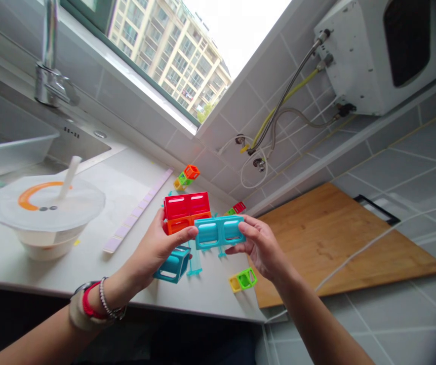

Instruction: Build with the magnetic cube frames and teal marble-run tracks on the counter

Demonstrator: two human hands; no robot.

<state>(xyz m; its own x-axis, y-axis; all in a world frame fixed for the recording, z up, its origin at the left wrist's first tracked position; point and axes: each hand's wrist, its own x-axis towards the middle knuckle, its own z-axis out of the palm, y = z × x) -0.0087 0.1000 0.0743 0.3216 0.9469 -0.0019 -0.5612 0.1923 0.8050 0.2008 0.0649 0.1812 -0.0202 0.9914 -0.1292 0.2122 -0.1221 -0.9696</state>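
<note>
Well, blue block [207, 234] between left fingers [183, 235] and right fingers [252, 233].

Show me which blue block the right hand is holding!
The upper blue block, gripped by the right hand at one end; the lower blue block is by the left hand.

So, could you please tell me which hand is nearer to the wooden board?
Right: the right hand appears at the left edge of the wooden board; the left hand is farther left.
</note>
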